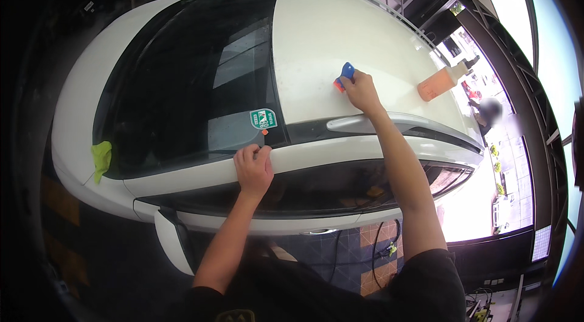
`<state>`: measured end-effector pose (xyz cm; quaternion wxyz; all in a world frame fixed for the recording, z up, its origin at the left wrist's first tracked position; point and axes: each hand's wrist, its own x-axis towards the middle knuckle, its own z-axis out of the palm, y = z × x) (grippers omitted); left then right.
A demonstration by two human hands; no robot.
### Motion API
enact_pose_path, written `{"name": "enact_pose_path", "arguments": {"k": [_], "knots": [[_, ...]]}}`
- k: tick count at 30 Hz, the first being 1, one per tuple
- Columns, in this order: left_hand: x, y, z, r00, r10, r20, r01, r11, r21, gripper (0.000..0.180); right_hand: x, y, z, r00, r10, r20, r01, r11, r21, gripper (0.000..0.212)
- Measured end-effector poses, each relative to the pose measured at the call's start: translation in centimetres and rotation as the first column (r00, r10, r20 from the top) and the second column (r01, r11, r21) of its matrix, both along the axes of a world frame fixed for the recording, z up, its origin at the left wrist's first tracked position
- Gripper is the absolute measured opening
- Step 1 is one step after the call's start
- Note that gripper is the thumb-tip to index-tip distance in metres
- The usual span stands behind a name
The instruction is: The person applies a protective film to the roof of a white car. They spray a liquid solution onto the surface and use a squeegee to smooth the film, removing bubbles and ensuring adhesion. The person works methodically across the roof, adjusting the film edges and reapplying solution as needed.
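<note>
A white car (316, 103) fills most of the view, lying crosswise with its hood to the left and its rear to the right. Its dark windshield (182, 72) and pale roof (340, 30) meet near the middle; a silver roof rail (347, 124) runs along the near side, and a white side mirror (173, 240) juts out at lower left.

The 2 forearms come up from the lower edge. The right arm stretches farther, crossing the side window and rail, with its hand (363, 94) low over the roof. The left arm is shorter in reach and tilts up to the right; the left hand (253, 170) rests on the white pillar beside the windshield, knuckles up, fingers bent – whether they have hold of anything, I cannot tell.

An orange-filled bottle (439, 83) with a dark nozzle stands on the roof, right of the right hand. A lime-green cloth (102, 161) lies near the windshield's lower left corner.

The blue tool (347, 71) is at the roof surface, pinched between the right thumb and fingers, the gap closed down to its thickness. Its long axis slants – rounded blue end toward the car's far side, red edge toward lower left.

Smallest is a green-and-white sticker (263, 119) on the windshield.
</note>
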<state>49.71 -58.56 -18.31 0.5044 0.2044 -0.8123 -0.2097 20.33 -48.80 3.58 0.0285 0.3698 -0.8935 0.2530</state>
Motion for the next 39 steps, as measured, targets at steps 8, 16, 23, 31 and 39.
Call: {"name": "enact_pose_path", "arguments": {"k": [8, 16, 23, 31, 39], "knots": [[1.3, -1.3, -0.6, 1.000, 0.018, -0.006, -0.018, 1.000, -0.003, 0.016, 3.8, 0.5, -1.2, 0.975, 0.201, 0.098, -0.206, 0.977, 0.049, 0.032], [1.1, -1.2, -0.7, 0.998, 0.058, 0.027, -0.059, 0.998, 0.024, 0.010, 5.1, 0.6, -2.2, 0.952, 0.289, 0.100, -0.301, 0.941, 0.156, 0.030], [0.3, -0.9, 0.2, 0.999, 0.048, 0.010, -0.048, 0.999, 0.005, 0.017, -6.5, 0.0, 0.0, 0.999, -0.016, -0.037, 0.015, 0.999, -0.030, 0.026], [-0.1, -0.4, 0.3, 0.998, 0.062, -0.012, -0.062, 0.998, 0.003, 0.013, -8.3, -1.2, 0.8, 0.993, 0.023, 0.117, -0.019, 0.999, -0.037, 0.027], [0.4, -0.7, 0.1, 0.996, 0.082, -0.015, -0.082, 0.997, 0.013, 0.012, -0.6, -3.1, -0.2, 0.885, 0.454, 0.109, -0.466, 0.870, 0.164, 0.021]]}}
